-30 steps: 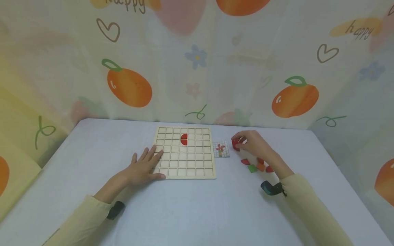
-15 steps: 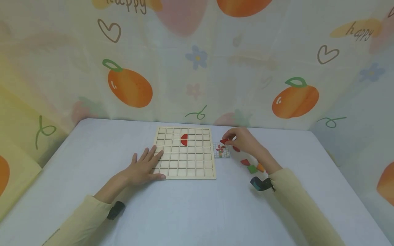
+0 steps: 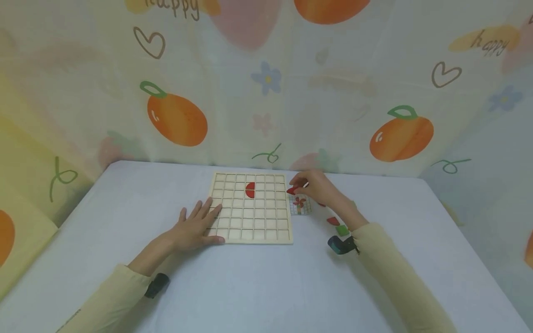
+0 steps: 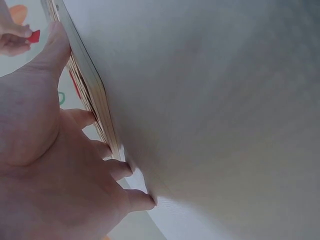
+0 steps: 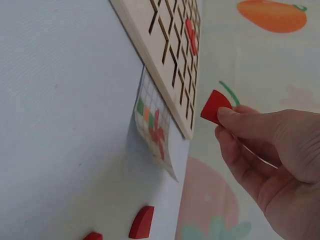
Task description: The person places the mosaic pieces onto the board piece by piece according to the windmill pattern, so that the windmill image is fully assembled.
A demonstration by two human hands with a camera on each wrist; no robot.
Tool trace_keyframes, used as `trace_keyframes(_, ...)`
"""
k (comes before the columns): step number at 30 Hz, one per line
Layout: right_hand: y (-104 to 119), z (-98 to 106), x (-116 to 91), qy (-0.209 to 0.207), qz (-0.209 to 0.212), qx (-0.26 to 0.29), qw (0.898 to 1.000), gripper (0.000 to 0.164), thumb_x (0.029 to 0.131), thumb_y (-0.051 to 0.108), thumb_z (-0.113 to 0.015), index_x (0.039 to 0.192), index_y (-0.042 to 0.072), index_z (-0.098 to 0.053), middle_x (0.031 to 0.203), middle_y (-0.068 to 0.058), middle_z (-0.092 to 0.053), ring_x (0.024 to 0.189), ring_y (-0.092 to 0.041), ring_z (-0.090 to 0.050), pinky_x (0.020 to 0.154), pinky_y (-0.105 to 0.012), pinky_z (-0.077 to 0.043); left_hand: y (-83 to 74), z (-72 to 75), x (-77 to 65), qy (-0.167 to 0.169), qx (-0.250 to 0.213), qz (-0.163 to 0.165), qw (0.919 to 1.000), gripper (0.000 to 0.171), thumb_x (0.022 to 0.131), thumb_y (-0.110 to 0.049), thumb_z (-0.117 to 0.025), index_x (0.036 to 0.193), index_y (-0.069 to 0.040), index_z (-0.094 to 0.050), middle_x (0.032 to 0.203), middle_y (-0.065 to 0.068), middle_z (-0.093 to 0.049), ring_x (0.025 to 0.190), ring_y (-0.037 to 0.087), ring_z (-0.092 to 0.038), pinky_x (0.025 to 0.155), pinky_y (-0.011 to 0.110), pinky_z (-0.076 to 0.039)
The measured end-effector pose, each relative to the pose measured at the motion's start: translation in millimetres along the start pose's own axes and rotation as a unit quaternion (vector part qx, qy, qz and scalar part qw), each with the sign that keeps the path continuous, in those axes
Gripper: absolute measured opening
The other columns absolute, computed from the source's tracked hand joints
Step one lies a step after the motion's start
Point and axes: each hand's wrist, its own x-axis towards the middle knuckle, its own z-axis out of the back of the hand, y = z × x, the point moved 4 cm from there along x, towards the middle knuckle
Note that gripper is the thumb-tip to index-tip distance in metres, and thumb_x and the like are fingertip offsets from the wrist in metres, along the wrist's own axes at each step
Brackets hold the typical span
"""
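In the head view a pale wooden grid board lies on the table, with two red quarter-round pieces forming a half circle in its upper cells. My left hand rests with spread, straight fingers on the board's left edge. My right hand pinches a red quarter-round piece between thumb and fingers, raised near the board's upper right edge. Below that hand is a small pattern card showing a red flower on a grid, lying beside the board.
Right of the card lie loose pieces, among them a red one and a green one. The right forearm hides others. A patterned cloth hangs behind the table's far edge.
My right hand has moved left from the loose pieces, past the card to the board's right edge, carrying the red quarter-round piece. My left hand has stayed in place.
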Motion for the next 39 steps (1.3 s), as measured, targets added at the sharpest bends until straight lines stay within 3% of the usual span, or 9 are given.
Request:
trace_keyframes(5, 7.0, -4.5, 6.7, 0.016, 0.009, 0.004, 1.0, 0.015, 0.087, -0.001, -0.072, 0.102, 0.0, -0.074, 0.093, -0.007, -0.073, 0.087, -0.022, -0.065, 0.081, -0.033, -0.055, 1.4, -3.7, -0.5, 0.003, 0.0, 0.004, 1.0, 0.095, 0.089, -0.052, -0.065, 0.155, -0.003, -0.02, 0.16, 0.028, -0.002, 0.145, 0.052, 0.002, 0.107, 0.072, 0.005)
trace_keyframes(14, 17.7, -17.0, 27.3, 0.037, 0.024, 0.001, 0.999, 0.017, 0.091, 0.002, -0.068, 0.107, 0.0, -0.074, 0.099, -0.007, -0.074, 0.094, -0.021, -0.066, 0.086, -0.034, -0.053, 3.4, -3.6, -0.8, -0.001, -0.001, 0.005, 1.0, 0.095, 0.088, -0.051, -0.066, 0.155, -0.003, -0.02, 0.161, 0.027, -0.002, 0.145, 0.051, 0.002, 0.107, 0.072, 0.006)
trace_keyframes(25, 23.8, -39.2, 43.1, 0.047, 0.027, 0.019, 0.998, 0.018, 0.094, 0.002, -0.063, 0.108, 0.002, -0.074, 0.109, -0.007, -0.072, 0.102, -0.021, -0.064, 0.089, -0.032, -0.052, 1.1, -2.4, 0.4, 0.006, 0.002, 0.001, 1.0, 0.095, 0.089, -0.053, -0.064, 0.156, -0.004, -0.018, 0.161, 0.027, 0.0, 0.145, 0.05, 0.004, 0.107, 0.072, 0.006)
trace_keyframes(31, 25.1, -47.7, 51.0, 0.043, 0.043, 0.016, 0.998, 0.017, 0.093, -0.001, -0.063, 0.105, 0.001, -0.075, 0.108, -0.009, -0.073, 0.106, -0.024, -0.065, 0.093, -0.034, -0.051, 0.5, -1.0, -0.6, 0.007, -0.002, 0.0, 1.0, 0.094, 0.09, -0.052, -0.063, 0.156, -0.004, -0.017, 0.161, 0.027, 0.002, 0.145, 0.05, 0.004, 0.107, 0.072, 0.006)
trace_keyframes(39, 28.3, -57.3, 57.4, 0.045, 0.033, 0.012, 0.998, 0.018, 0.093, -0.001, -0.062, 0.102, 0.003, -0.077, 0.105, -0.008, -0.074, 0.106, -0.022, -0.063, 0.092, -0.034, -0.051, 1.6, -0.6, -0.9, 0.006, 0.005, 0.003, 1.0, 0.093, 0.091, -0.05, -0.064, 0.156, -0.003, -0.017, 0.161, 0.026, 0.002, 0.145, 0.05, 0.005, 0.107, 0.072, 0.006)
